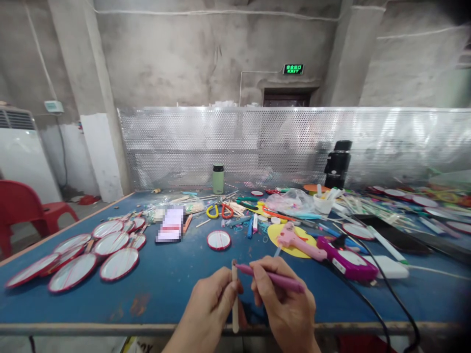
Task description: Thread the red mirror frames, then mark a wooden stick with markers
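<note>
Pinched upright between the thumb and fingers of my left hand (213,301) is a wooden craft stick (235,314). My right hand (281,299) grips a pink marker pen (281,281), its tip touching or very close to the stick's upper end. That end carries a small dark reddish mark. Beyond both hands lies a round white disc with a red rim (219,240). To the right, a pink and purple glue gun (331,255) rests partly over a yellow round piece (274,233).
Several red-rimmed discs (119,264) lie piled at the left. A phone (170,224) sits behind them. Farther back stand a green bottle (218,180) and a black thermos (337,164). Black cables (362,291) run off the table's right front edge.
</note>
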Tool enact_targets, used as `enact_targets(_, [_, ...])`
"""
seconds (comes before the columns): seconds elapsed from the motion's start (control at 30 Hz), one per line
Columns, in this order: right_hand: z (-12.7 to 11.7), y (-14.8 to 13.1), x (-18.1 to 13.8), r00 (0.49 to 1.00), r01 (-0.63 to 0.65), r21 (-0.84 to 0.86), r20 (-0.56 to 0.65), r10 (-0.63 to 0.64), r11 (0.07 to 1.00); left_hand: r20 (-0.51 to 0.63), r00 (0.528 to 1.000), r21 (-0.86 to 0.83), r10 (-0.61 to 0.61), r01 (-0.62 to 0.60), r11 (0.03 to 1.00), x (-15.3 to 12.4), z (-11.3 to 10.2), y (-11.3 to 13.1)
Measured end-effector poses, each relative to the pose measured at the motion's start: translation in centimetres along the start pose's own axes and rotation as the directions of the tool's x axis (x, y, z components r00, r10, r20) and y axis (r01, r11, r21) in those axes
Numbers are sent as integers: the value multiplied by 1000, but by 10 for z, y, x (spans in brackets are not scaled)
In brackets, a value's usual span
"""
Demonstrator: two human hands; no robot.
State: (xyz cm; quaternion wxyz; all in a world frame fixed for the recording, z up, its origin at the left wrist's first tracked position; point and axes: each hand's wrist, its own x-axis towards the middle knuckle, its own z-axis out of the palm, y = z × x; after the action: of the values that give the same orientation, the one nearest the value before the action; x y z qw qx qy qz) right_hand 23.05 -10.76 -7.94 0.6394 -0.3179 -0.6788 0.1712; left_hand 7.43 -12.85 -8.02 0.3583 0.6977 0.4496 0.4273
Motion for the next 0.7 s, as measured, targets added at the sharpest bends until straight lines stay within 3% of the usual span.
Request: enact_targets(0.7, [0,-2,0,999,-21,-15,-29,21,1000,17,999,-58,-32,33,998,0,0,3])
